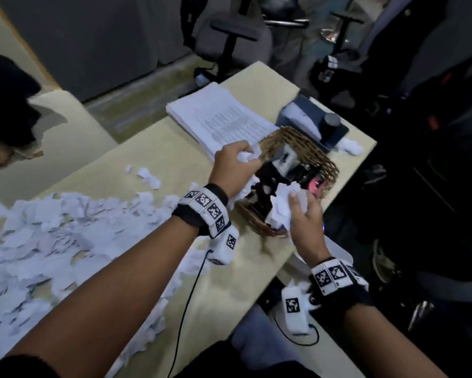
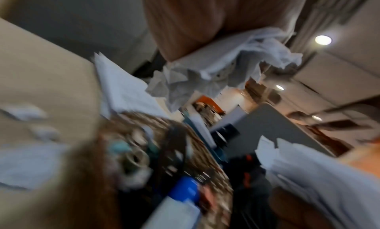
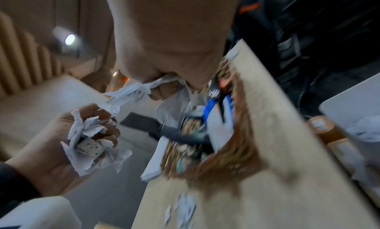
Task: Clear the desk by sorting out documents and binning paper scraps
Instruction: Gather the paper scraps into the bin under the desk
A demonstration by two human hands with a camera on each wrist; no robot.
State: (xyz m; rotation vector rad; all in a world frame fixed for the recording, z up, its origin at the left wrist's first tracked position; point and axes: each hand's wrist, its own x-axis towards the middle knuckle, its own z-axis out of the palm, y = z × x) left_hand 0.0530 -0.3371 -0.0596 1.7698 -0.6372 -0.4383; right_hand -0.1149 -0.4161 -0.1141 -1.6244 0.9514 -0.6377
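Note:
My left hand [image 1: 236, 165] grips a wad of white paper scraps [image 1: 247, 156] over the far rim of a wicker basket [image 1: 307, 151]. My right hand [image 1: 301, 211] clutches another bunch of scraps [image 1: 284, 204] over the basket's near side. In the right wrist view the left hand [image 3: 51, 144] is curled round crumpled scraps [image 3: 88, 133], and scraps [image 3: 141, 88] poke out of my right fist. A large heap of torn scraps [image 1: 46, 236] covers the desk's left. A stack of printed documents [image 1: 221, 115] lies behind the basket.
The basket holds stationery. A dark desk tray [image 1: 314, 120] with paper and a black cylinder stands at the far right corner, a crumpled ball [image 1: 350, 148] beside it. A white bin [image 3: 353, 112] with scraps sits below the desk's right edge. Office chairs stand beyond.

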